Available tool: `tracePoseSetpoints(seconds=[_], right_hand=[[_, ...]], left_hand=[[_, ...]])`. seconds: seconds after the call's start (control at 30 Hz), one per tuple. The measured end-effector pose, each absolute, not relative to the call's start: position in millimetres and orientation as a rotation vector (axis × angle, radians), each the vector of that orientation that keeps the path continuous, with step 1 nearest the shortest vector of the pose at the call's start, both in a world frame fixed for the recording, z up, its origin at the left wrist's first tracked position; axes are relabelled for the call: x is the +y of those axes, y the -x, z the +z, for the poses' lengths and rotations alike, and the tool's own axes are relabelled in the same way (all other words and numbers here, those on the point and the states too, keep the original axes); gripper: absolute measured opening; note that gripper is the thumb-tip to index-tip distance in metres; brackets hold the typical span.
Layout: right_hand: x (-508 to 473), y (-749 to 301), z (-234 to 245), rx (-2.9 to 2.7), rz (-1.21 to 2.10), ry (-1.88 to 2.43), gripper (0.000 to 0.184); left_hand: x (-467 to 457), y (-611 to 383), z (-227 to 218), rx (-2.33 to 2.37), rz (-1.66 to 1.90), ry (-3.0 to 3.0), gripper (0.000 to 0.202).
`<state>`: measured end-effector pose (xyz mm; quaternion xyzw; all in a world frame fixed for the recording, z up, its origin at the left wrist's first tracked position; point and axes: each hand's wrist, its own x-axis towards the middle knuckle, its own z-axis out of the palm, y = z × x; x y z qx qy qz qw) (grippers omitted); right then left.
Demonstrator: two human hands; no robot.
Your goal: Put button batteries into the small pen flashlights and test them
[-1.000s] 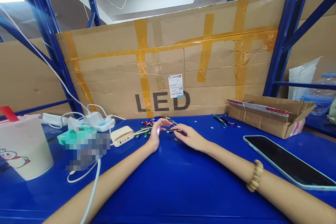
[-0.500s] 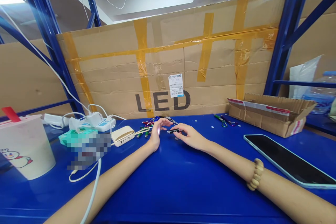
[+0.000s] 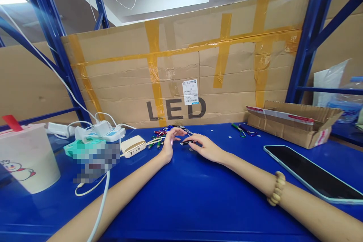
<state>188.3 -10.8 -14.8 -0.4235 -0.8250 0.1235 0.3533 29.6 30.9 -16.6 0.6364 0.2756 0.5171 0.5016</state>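
My right hand [image 3: 208, 147] pinches a small black flashlight [image 3: 185, 143] between thumb and fingers, just above the blue table. The flashlight's front end points left, at the palm of my left hand [image 3: 171, 141], where a pale bright patch shows. My left hand is open, its fingers curved loosely and reaching to the right, and nothing shows in its grasp. A thin silvery piece [image 3: 187, 131] lies between the fingertips of both hands; what it belongs to is unclear. Behind and left of my left hand is a pile of small coloured cylinders [image 3: 154, 141], green, red and blue, partly hidden.
A green piece with a clip [image 3: 238, 130] and a dark one [image 3: 247, 130] lie back right, before an open cardboard box [image 3: 286, 126]. A phone [image 3: 309, 172] lies right. Leftward stand a power bank [image 3: 133, 146], cables, a power strip [image 3: 115, 134] and a cup [image 3: 28, 159].
Hardly anything differs. Both hands keep their places, and the black flashlight stays pinched in my right hand; the view has shifted very slightly.
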Motion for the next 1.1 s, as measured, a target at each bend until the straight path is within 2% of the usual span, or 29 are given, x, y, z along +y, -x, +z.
tracePoseSetpoints(seconds=[1.1], right_hand=[[-5.7, -189.3, -21.6, -2.084, 0.292, 1.108, 0.022]], left_hand=[[29.6, -31.5, -14.5, 0.682, 1.241, -1.525, 0.032]])
